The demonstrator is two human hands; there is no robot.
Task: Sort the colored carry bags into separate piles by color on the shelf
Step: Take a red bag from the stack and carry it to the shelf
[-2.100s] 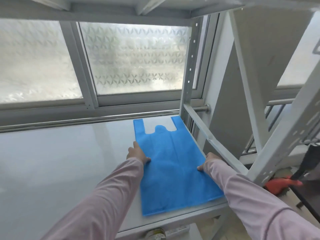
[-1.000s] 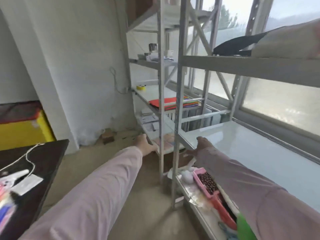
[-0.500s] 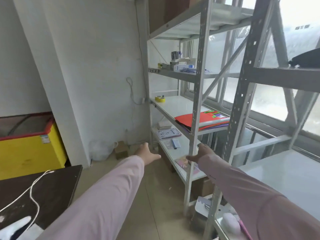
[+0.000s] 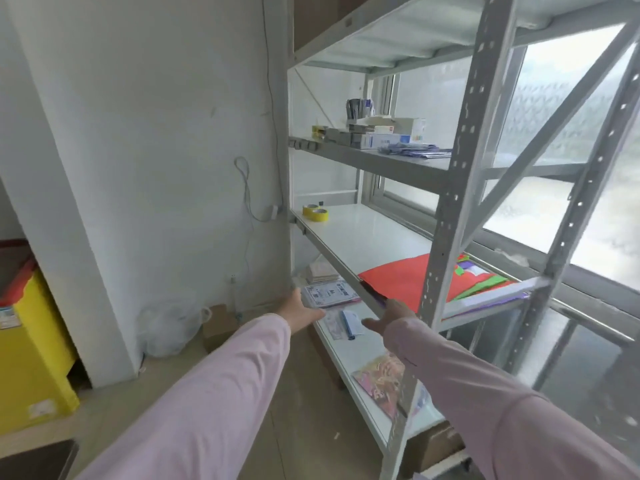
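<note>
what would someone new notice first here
The red bag tops a stack of colored bags on the middle shelf, partly behind a grey upright. Both pink-sleeved arms stretch toward it, left hand and right hand open and empty. A yellow tape roll sits at that shelf's far end, and a yellow chest stands at the left edge.

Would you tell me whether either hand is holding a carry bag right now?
No, the left hand and right hand are both open and empty, while the red bag lies flat on the shelf.
</note>
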